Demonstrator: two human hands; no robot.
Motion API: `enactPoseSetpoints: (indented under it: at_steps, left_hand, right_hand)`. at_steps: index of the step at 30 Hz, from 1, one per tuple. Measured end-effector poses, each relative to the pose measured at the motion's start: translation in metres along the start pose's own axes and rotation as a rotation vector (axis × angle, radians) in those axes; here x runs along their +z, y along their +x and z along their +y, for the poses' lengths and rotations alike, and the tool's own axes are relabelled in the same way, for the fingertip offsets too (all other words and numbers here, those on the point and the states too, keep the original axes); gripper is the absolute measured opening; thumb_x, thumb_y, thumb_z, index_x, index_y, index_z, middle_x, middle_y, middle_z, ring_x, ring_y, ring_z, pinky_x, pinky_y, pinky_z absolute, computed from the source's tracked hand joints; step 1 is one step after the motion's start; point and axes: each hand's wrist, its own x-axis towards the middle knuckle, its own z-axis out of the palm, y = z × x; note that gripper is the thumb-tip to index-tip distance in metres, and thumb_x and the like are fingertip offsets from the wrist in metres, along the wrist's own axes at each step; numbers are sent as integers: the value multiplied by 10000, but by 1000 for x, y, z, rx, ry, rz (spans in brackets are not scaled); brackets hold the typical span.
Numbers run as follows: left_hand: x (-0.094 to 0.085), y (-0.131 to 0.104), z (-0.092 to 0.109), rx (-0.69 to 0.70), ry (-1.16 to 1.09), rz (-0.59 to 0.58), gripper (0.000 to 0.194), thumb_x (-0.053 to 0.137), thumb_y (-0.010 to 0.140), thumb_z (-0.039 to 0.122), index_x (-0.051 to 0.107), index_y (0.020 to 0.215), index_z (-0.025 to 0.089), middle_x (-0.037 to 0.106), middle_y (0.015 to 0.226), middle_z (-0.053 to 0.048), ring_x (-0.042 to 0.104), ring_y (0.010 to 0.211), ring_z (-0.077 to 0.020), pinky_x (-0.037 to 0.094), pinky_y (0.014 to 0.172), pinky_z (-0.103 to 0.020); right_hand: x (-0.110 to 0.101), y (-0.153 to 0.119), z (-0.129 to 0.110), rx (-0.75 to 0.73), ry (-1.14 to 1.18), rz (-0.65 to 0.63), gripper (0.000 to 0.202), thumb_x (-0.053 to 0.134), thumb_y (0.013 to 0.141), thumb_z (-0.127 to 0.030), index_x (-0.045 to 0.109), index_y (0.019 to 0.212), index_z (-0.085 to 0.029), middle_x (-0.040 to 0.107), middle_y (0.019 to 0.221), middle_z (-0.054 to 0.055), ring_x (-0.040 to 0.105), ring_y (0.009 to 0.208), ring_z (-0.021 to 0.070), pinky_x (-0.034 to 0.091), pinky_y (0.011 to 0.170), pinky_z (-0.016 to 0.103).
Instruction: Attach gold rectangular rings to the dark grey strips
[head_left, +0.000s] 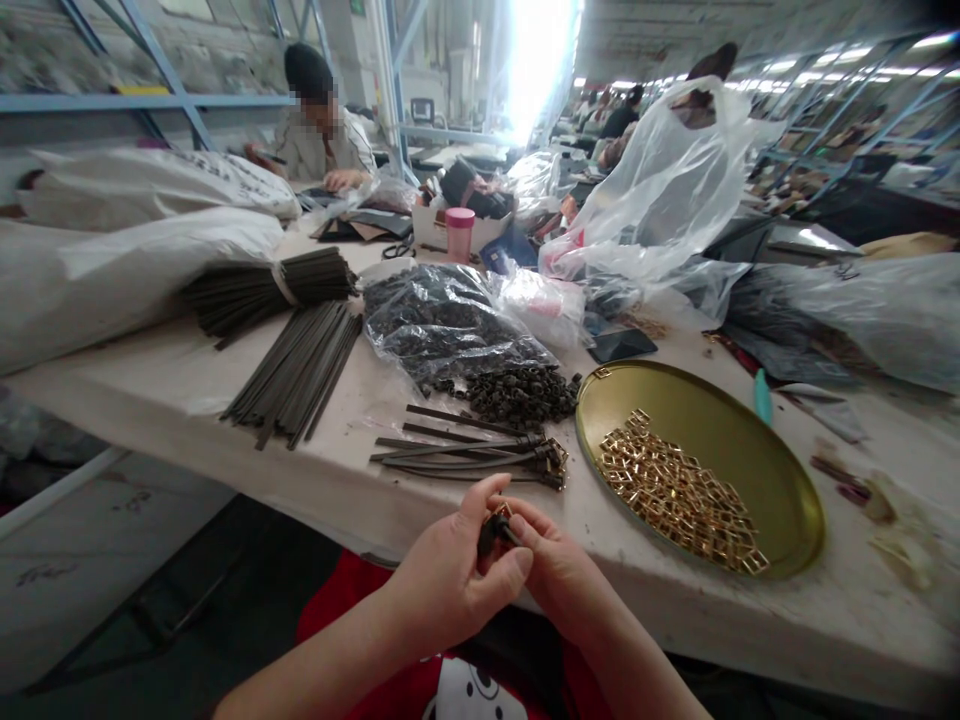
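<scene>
My left hand (457, 565) and my right hand (559, 560) meet at the table's front edge, both closed around one dark strap (491, 537) with a bit of gold metal at its top. Just beyond them lie several dark straps with gold buckles (551, 463) at their right ends. Small black loops (521, 395) are heaped behind these, spilling from a clear plastic bag (450, 320). To the right, a round gold tray (795, 480) holds a pile of gold buckles (675, 490). Loose dark strips (296, 370) lie at the left.
A tied bundle of strips (274, 285) rests beside white sacks (135, 270) at the left. Farther back are a pink-lidded jar (460, 235), a box (431, 228) and a tall clear bag (660, 190). A person (322, 130) sits across the table. A teal tool (763, 397) lies behind the tray.
</scene>
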Motion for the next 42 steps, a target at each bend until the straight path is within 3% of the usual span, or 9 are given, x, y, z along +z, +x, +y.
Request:
enactPoseSetpoints:
  at_steps: [2, 10, 14, 22, 30, 34, 37, 42]
  left_hand:
    - [1, -3, 0, 6, 18, -5, 585, 429, 787, 260, 222, 1322, 147, 635, 871, -65, 606, 783, -213, 453, 767, -360]
    - [1, -9, -4, 71, -22, -18, 624, 333, 767, 115, 150, 1364, 110, 521, 1202, -138, 491, 1097, -213, 337, 961, -379]
    - [4, -9, -8, 70, -104, -19, 616, 359, 785, 104, 154, 1365, 134, 535, 1183, -109, 490, 1093, -180, 329, 970, -340]
    - [2, -6, -12, -19, -66, -58, 525, 403, 828, 202, 261, 1330, 141, 619, 899, -58, 564, 869, -183, 418, 806, -322]
    - [1, 0, -15, -46, -27, 11, 381, 463, 793, 228, 429, 1167, 164, 639, 893, -49, 582, 827, -177, 433, 775, -304]
    - [0, 1, -14, -21, -92, -37, 328, 448, 769, 158, 459, 1097, 176, 642, 907, -33, 580, 830, -159, 433, 791, -287]
    - [-3, 2, -12, -45, -138, -96, 401, 402, 758, 111, 409, 1156, 160, 637, 898, -36, 577, 793, -148, 439, 780, -285]
    - [-8, 2, -13, -47, -262, -154, 482, 394, 757, 97, 367, 1232, 176, 573, 1107, -73, 534, 957, -164, 385, 878, -308]
  right_hand:
    - [1, -4, 0, -37, -55, 15, 313, 680, 692, -367, 654, 972, -231, 670, 899, 21, 585, 860, 175, 398, 836, 319]
    - [10, -15, 4, -339, -344, 159, 181, 670, 691, -320, 662, 856, -246, 637, 923, 19, 570, 896, 197, 438, 827, 338]
    - [6, -19, 12, -503, -529, 251, 146, 629, 728, -251, 635, 873, -232, 628, 919, 39, 559, 901, 199, 431, 830, 352]
    - [0, -15, 11, -316, -455, 252, 244, 664, 684, -315, 561, 865, -190, 597, 775, 14, 543, 687, 152, 454, 639, 282]
    - [4, -12, 9, -286, -326, 294, 260, 675, 665, -335, 542, 842, -199, 562, 750, -10, 534, 641, 124, 454, 614, 254]
    - [3, -10, 9, -214, -240, 224, 280, 678, 657, -366, 527, 826, -202, 557, 701, -29, 541, 603, 116, 457, 607, 258]
    - [1, -10, 9, -167, -241, 115, 272, 662, 684, -360, 530, 865, -205, 554, 687, -38, 534, 603, 108, 438, 603, 243]
    - [2, -13, 1, -75, -238, -40, 263, 663, 701, -323, 520, 887, -204, 566, 663, -43, 532, 626, 106, 408, 626, 233]
